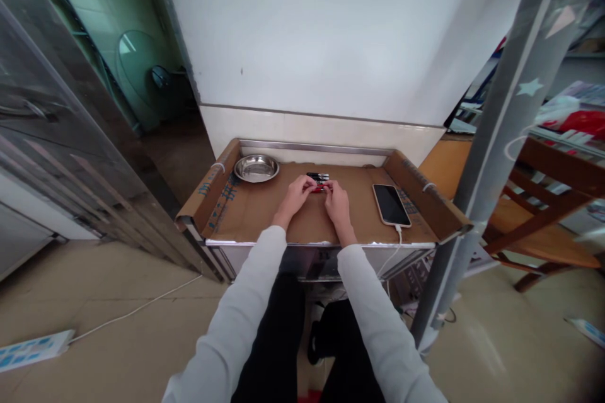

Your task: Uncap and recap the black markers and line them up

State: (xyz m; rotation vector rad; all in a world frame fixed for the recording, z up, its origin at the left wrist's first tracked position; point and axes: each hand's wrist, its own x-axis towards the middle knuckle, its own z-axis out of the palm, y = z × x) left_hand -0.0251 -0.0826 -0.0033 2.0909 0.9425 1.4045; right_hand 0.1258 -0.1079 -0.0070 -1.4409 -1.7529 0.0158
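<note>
Over the middle of the cardboard-covered table, my left hand [300, 190] and my right hand [336, 199] face each other, with fingers closed in a pinch. Between the fingertips is a small, slim red object [319, 189], one end at each hand. It is too small to name its kind. Just beyond it lie several short black, pen-like objects [317, 175] with light ends, side by side. My fingers partly cover the nearest ones.
A round metal dish [256, 169] stands at the back left. At the right lies a phone [392, 204] with a white cable plugged in. Folded cardboard walls [425, 192] edge the table's sides. A grey post [491, 113] rises on the right, beside a wooden chair [543, 227].
</note>
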